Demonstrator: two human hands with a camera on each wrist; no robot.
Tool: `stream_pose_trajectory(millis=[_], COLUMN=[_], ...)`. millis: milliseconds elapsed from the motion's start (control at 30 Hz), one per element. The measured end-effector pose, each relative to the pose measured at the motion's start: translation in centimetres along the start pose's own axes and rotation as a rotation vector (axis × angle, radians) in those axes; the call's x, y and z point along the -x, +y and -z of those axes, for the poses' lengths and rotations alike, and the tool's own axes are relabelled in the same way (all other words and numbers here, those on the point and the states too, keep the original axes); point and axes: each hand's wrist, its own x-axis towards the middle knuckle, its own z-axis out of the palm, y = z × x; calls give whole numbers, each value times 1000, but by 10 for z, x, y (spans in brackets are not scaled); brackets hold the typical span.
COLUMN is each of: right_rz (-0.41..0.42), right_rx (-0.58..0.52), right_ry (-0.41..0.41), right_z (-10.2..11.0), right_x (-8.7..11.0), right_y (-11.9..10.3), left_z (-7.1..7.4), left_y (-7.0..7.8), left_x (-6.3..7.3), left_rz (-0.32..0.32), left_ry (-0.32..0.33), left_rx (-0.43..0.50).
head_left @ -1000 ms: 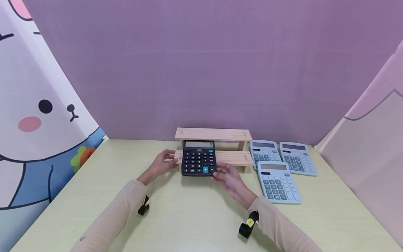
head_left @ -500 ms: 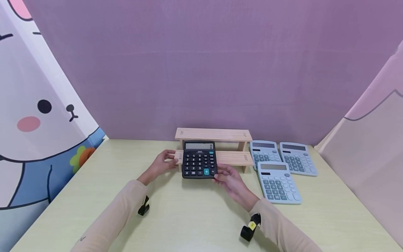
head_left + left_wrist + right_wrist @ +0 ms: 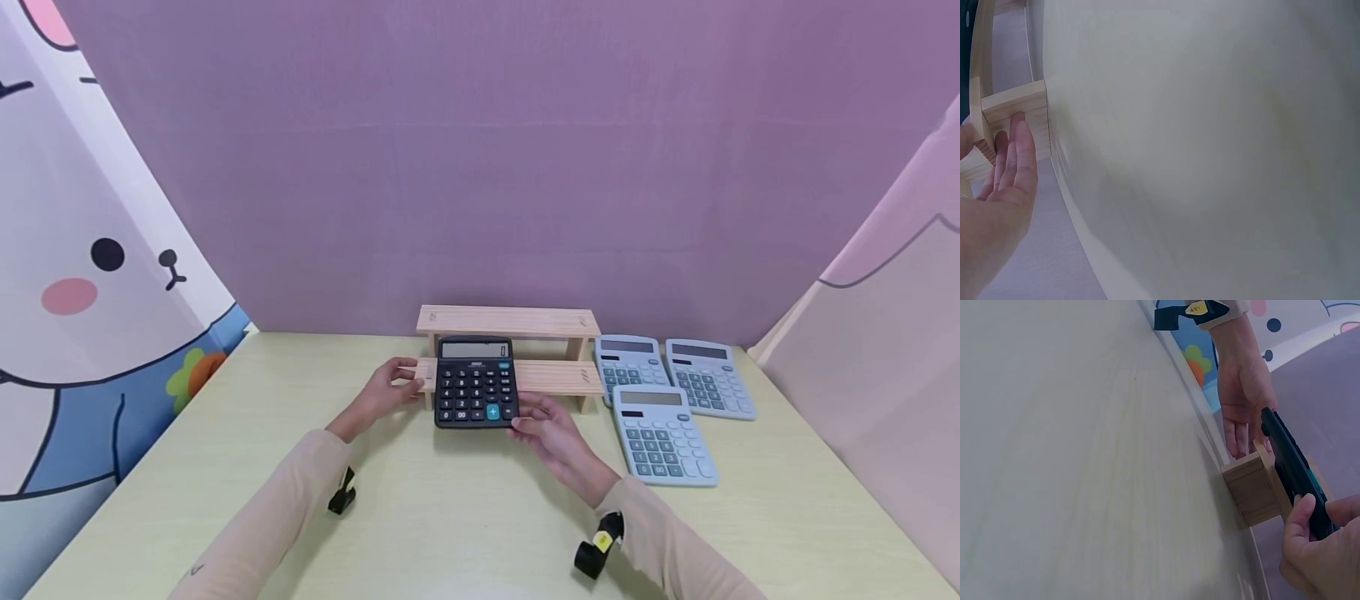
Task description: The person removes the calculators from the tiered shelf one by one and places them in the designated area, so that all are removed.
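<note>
A black desk calculator [image 3: 477,383] leans face up over the lower board of a two-tier wooden shelf [image 3: 558,377]. My right hand [image 3: 557,442] pinches its lower right corner, thumb on one face and fingers on the other, as the right wrist view shows on the calculator's edge [image 3: 1294,469]. My left hand [image 3: 384,396] holds the left end of the lower board. In the left wrist view the thumb lies over the shelf board [image 3: 980,122], and the fingers of the left hand [image 3: 1013,175] reach beneath it beside the shelf leg.
To the right of the shelf, three light blue calculators lie on the table [image 3: 450,533]: a front one [image 3: 665,435], a back left one [image 3: 628,362] and a back right one [image 3: 710,377]. A purple cloth backdrop [image 3: 510,167] rises behind the shelf.
The black calculator has slid slightly down and toward me, its bottom edge lower than before. My right hand moved along with it by a little. The left hand stayed on the shelf.
</note>
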Motion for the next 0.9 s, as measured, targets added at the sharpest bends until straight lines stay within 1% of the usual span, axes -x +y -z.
stream_pose_trajectory(millis=[367, 600, 900], right_rz=[-3, -2, 4], right_rx=[-9, -10, -9], right_ry=[-14, -17, -4], right_z=[1, 2, 7], right_x=[4, 6, 9], right_y=[-2, -5, -6], left_z=[1, 1, 2], left_y=[-1, 0, 0], left_x=[0, 1, 2], left_rz=[-2, 19, 6], left_ry=[-4, 5, 0], left_rx=[-4, -12, -14])
